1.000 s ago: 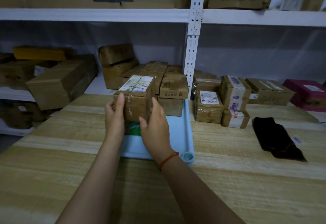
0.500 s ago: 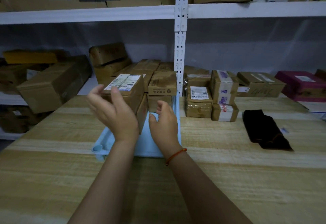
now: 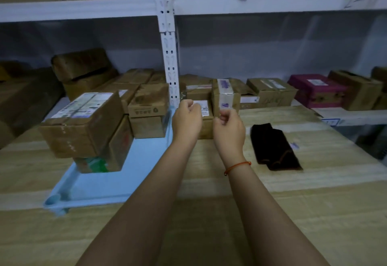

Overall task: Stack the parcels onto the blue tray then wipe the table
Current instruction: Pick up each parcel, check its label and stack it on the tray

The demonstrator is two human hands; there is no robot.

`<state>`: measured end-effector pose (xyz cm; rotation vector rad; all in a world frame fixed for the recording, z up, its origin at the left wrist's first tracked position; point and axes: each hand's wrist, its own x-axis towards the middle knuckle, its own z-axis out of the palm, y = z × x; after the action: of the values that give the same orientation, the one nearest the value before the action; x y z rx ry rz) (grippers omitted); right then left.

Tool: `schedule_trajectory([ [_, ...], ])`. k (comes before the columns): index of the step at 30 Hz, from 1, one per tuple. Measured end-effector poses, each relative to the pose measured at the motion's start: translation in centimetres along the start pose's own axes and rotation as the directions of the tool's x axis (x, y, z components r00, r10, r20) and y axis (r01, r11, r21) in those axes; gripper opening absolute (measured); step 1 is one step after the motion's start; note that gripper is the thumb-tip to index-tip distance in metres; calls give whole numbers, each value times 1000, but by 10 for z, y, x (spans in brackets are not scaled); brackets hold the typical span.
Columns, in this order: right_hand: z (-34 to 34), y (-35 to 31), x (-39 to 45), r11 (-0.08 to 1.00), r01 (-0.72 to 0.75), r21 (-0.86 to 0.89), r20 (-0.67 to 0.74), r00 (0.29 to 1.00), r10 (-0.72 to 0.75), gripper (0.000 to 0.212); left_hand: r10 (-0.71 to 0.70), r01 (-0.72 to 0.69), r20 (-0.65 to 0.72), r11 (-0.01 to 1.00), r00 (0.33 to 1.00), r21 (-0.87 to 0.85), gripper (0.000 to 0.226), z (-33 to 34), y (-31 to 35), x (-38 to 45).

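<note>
The blue tray [image 3: 134, 182] lies on the wooden table [image 3: 314, 213] at the left. On it stand a two-high stack topped by a labelled parcel [image 3: 83, 123] and a second stack [image 3: 149, 106] further back. Right of the tray, a low parcel with a white label [image 3: 206, 108] and a tall parcel with purple tape [image 3: 226, 96] stand on the table. My left hand [image 3: 187, 121] is at the low parcel's left side, fingers curled. My right hand [image 3: 229, 129] is in front of the tall parcel, fingers also curled. Neither hand holds anything that I can see.
A folded black cloth [image 3: 272, 146] lies on the table right of my hands. Behind the table, white shelving with a post [image 3: 167, 56] holds many cardboard boxes and a magenta box [image 3: 316, 90].
Both hands let go of the labelled parcel, which now sits on the tray stack. They moved right to the parcels beside the tray and their fingers curled.
</note>
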<state>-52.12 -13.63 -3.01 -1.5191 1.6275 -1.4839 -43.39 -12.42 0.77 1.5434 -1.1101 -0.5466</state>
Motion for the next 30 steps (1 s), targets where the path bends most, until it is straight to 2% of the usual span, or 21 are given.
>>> schedule_trajectory([
  [6, -17, 23, 65, 992, -127, -9, -73, 989, 126, 38, -80, 53, 209, 990, 975, 128, 40, 43, 1, 40],
  [9, -14, 30, 91, 986, -161, -34, 11, 987, 162, 54, -107, 66, 304, 987, 947, 143, 46, 62, 4, 55],
  [13, -8, 34, 113, 978, -204, -44, 175, 962, 209, 67, -223, 227, 339, 973, 914, 27, 63, 83, 3, 70],
  [16, -5, 41, 122, 972, -233, -13, 257, 939, 229, 50, -287, 348, 382, 932, 878, -99, 82, 95, -13, 88],
  [19, -1, 46, 121, 976, -217, 9, 284, 937, 205, 37, -256, 355, 418, 918, 872, -178, 66, 96, -13, 86],
  [24, -9, 44, 113, 982, -154, 109, 172, 976, 134, 48, -152, 310, 446, 900, 882, -306, 65, 96, -4, 72],
  [27, -20, 37, 103, 985, -107, 135, 95, 991, 94, 54, -111, 267, 409, 898, 906, -349, 62, 92, 5, 58],
  [30, -26, 29, 86, 991, -71, 110, 40, 997, 67, 86, -96, 261, 388, 879, 917, -400, 66, 82, 16, 38],
])
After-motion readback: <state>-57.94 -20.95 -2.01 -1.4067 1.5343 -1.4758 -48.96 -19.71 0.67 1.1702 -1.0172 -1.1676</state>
